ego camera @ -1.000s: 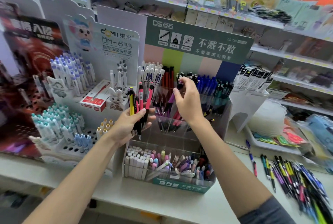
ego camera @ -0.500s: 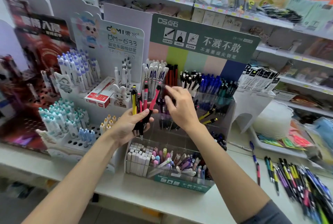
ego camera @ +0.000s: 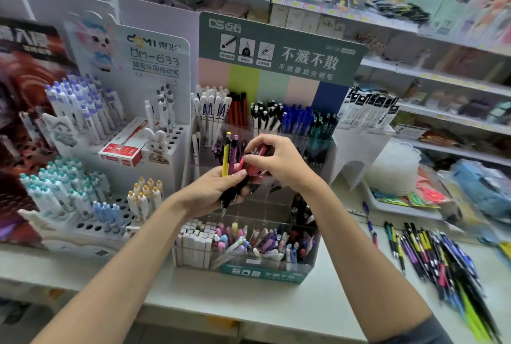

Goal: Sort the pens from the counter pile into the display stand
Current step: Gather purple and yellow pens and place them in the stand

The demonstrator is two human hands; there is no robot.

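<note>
Near edge: pale counter (ego camera: 276, 310), both forearms reaching in from the bottom of the frame, dark sleeve (ego camera: 420, 332) on the right one.

Right side of the counter: pen pile (ego camera: 437, 258), loose spread of black, yellow, purple, pink and blue barrels, motion-blurred toward the near end. A few stray pens (ego camera: 370, 222) lie apart, between the pile and the stand.

Centre: display stand (ego camera: 265, 271), clear tiered bins with a green front label. Nearest bin holds white boxed items on the left and pastel pens on the right. Far tier holds upright pens in groups: white, red, black-and-white, blue, dark teal. Green header card above them.

In front of the stand's middle tier, the two hands meet. Left hand (ego camera: 213, 191): fingers wrapped around a small bundle of pens (ego camera: 229, 161), tips down, yellow and purple barrels sticking up above the fist. Right hand (ego camera: 279, 161): fingertips pinched on a pink/red pen (ego camera: 249, 164) at the bundle, just beside the left thumb. Blur here; can't tell exactly how many pens the left hand holds.

Left of the stand: white peg-hole display (ego camera: 116, 177) with upright purple-, teal-, blue- and yellow-capped pens, a red box (ego camera: 124, 147) and a rabbit figure (ego camera: 156, 140).

Far: store shelves (ego camera: 414, 72) with stock, blurred.
</note>
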